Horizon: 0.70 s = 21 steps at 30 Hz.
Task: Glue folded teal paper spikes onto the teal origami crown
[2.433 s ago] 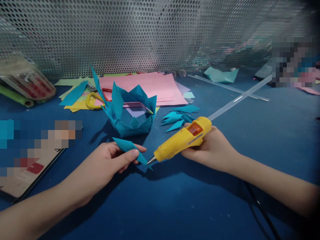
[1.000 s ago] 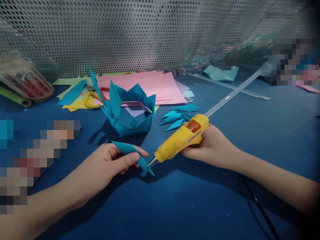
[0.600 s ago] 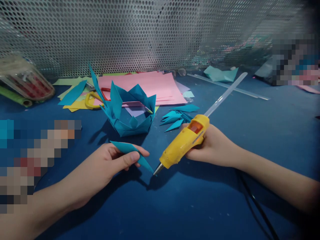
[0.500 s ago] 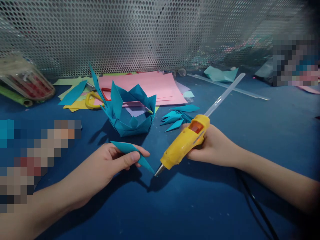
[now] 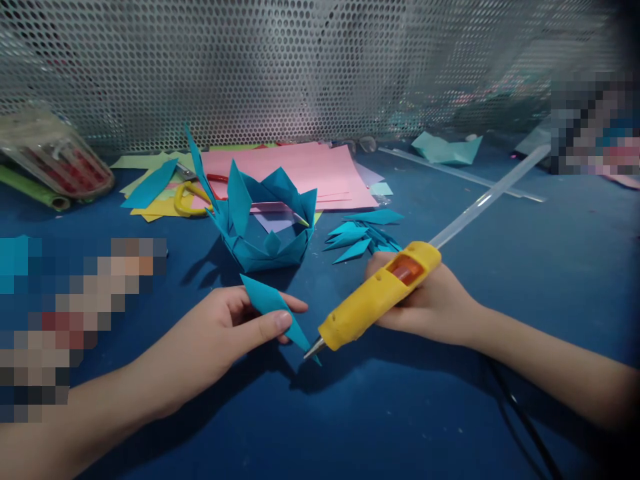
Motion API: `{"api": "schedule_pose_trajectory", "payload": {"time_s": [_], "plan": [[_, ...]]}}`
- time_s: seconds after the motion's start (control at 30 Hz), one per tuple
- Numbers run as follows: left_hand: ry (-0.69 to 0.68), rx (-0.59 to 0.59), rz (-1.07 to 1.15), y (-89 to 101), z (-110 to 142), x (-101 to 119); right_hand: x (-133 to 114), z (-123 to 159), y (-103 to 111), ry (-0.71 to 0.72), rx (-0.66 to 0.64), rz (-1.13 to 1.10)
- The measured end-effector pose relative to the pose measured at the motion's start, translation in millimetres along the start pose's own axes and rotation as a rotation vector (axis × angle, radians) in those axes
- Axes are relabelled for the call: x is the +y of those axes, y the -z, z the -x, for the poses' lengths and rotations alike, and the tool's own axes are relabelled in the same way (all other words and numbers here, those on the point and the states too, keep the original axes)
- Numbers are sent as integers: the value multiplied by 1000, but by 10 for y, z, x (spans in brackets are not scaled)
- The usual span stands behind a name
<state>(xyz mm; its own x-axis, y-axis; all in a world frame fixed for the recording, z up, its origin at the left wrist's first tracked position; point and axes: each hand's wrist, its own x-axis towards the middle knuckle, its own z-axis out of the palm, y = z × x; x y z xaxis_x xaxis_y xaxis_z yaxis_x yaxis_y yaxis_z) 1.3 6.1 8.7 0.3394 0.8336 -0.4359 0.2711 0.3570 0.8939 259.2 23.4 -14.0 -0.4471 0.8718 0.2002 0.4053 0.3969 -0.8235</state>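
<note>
Pinched between thumb and fingers of my left hand is a pointed blue folded-paper petal, slanting down to the right. My right hand grips a yellow hot glue gun, a clear glue stick jutting from its back. The gun's metal nozzle lies over the petal's lower tip; whether it touches cannot be made out. Just beyond my hands stands a blue folded-paper bowl shape with upright points. Several loose blue petals lie in a pile right of it, near my right hand.
Behind the bowl lie pink paper sheets, yellow-handled scissors and another blue petal. A clear container and green roll sit at left. Spare glue sticks and pale green folded paper are back right. A black cord trails from the gun's side.
The petal has turned steeper in my left hand. The glue gun has tilted flatter, and its nozzle has shifted slightly left, over the petal's tip. The view has shifted slightly.
</note>
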Motion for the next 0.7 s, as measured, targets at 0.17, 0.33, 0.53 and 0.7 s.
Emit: {"api": "schedule_pose_trajectory", "payload": {"time_s": [0.17,0.33,0.53,0.7], "plan": [[-9,7,26,-1,5,11,24,19,-18,-55,10,15],[12,-28,72,-4,-4,-4,63,33,-10,-110,-17,27],[15,-24,75,-6,4,1,65,0,6,-130,-15,17],[-2,-1,89,-18,12,0,36,7,19,-240,-72,21]]}}
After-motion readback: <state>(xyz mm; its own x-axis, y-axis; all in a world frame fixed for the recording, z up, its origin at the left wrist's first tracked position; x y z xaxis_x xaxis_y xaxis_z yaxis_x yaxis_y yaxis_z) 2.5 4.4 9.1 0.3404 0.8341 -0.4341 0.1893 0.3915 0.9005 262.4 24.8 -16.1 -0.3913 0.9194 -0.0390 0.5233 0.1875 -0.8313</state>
